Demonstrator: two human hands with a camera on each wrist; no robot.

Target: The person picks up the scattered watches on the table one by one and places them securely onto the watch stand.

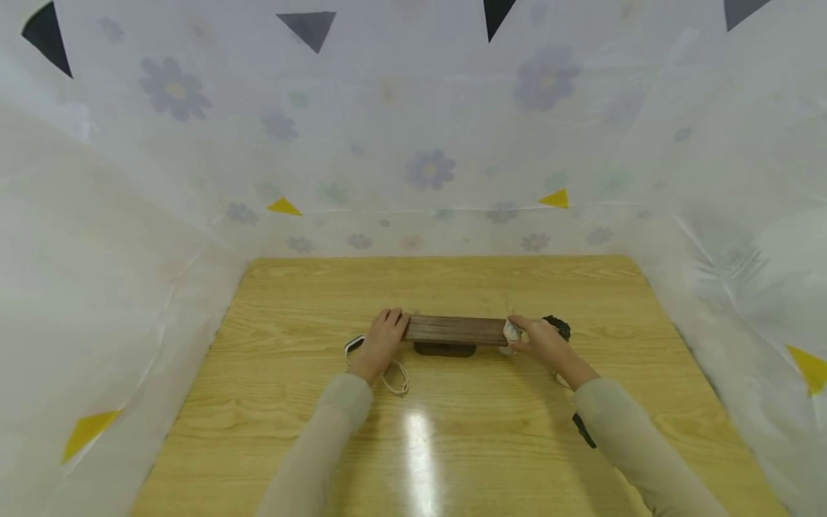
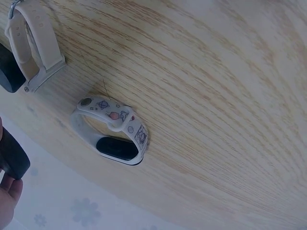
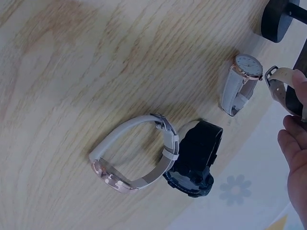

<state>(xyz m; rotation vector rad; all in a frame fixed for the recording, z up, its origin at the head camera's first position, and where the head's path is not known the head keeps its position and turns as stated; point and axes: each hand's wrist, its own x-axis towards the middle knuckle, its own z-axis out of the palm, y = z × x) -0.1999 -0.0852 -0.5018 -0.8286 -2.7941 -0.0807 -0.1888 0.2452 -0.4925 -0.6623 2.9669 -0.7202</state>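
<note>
A watch stand with a dark brown wooden bar [image 1: 455,330] and a black base [image 1: 444,350] stands at the middle of the table. My left hand [image 1: 380,346] grips the bar's left end; the left wrist view shows fingers around its dark end [image 2: 14,155]. At the right end, my right hand [image 1: 549,350] pinches a light-strapped watch [image 1: 511,332]. Its pale strap [image 3: 284,76] loops at the bar's end in the right wrist view, and the fingers partly hide it.
Near my left hand lie a patterned white fitness band [image 2: 112,127] and a pale-strapped watch [image 2: 43,48]. By my right hand are a white-strapped round watch [image 3: 242,79], a rose-gold watch [image 3: 115,182] and a black watch [image 3: 194,158]. White sheeting [image 1: 426,129] surrounds the wooden table [image 1: 310,445].
</note>
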